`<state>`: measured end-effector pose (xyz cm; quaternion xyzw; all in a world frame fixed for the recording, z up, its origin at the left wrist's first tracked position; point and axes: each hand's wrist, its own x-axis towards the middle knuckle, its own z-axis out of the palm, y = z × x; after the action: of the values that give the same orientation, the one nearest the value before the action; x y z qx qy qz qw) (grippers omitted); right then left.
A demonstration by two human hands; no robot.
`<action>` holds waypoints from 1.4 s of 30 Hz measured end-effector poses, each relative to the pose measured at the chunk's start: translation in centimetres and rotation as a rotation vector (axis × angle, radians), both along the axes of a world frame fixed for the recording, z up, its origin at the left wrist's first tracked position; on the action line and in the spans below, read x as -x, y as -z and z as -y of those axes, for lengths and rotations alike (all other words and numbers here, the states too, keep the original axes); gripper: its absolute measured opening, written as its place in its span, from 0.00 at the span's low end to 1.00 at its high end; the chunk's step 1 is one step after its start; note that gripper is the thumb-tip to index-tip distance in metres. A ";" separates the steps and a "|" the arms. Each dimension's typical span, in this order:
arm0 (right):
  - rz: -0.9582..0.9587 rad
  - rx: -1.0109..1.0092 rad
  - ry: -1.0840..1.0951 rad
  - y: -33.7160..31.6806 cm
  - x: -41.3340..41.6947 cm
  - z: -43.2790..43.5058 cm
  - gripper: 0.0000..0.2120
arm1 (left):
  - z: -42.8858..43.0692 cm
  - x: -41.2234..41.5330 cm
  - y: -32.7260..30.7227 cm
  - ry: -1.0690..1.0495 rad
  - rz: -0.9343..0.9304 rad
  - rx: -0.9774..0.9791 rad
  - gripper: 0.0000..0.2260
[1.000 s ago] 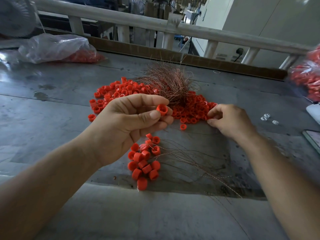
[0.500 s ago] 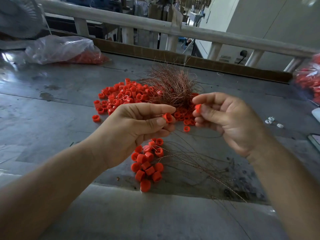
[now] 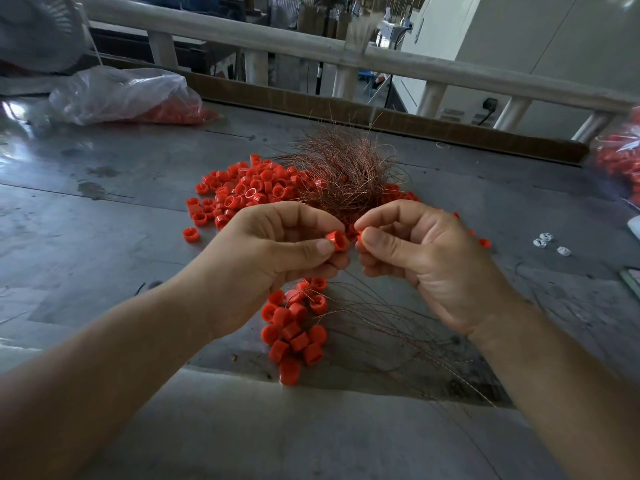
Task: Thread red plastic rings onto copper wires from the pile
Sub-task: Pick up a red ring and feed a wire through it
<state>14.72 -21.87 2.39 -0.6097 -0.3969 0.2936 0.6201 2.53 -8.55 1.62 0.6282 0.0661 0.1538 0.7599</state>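
My left hand (image 3: 273,258) pinches a red plastic ring (image 3: 337,240) between thumb and forefinger, its opening turned to the right. My right hand (image 3: 419,258) pinches a second red ring (image 3: 359,234), mostly hidden by its fingertips, almost touching the first. Behind both hands lies a pile of loose red rings (image 3: 246,192) with a tangled bundle of copper wires (image 3: 346,174) on top. Below my hands sits a cluster of red rings (image 3: 294,327) strung on thin copper wires (image 3: 398,334) that fan out to the right.
The grey metal table (image 3: 104,237) carries a clear plastic bag with red rings (image 3: 128,95) at the back left and another bag (image 3: 623,164) at the right edge. Three small white pieces (image 3: 549,240) lie at the right. A railing (image 3: 346,57) runs behind the table.
My right hand lifted from the pile with a ring and moved left toward my left hand. The two rings now nearly meet.
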 end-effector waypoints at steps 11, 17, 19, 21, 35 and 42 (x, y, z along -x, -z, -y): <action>0.457 -0.095 0.067 0.5 1.0 -0.2 0.09 | 0.3 -0.1 0.1 -0.068 0.015 -0.053 0.08; 0.505 -0.117 0.131 0.9 1.3 -0.4 0.10 | 0.4 -0.2 0.1 -0.121 0.020 -0.105 0.08; 0.561 -0.126 0.147 0.9 1.4 -0.4 0.10 | 0.5 -0.2 0.1 -0.127 0.016 -0.134 0.09; 0.589 -0.129 0.159 0.9 1.5 -0.3 0.11 | 0.6 -0.2 0.0 -0.133 0.014 -0.165 0.09; 0.653 -0.116 0.223 1.0 1.5 -0.4 0.13 | 0.7 0.0 0.1 -0.155 -0.008 -0.341 0.11; 0.747 -0.129 0.208 1.2 1.5 -0.1 0.13 | 0.8 0.1 0.0 -0.107 -0.012 -0.230 0.09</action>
<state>13.20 -21.75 1.16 -0.6714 -0.5491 -0.0383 0.4962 2.41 -9.32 1.62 0.7077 0.0861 0.1969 0.6731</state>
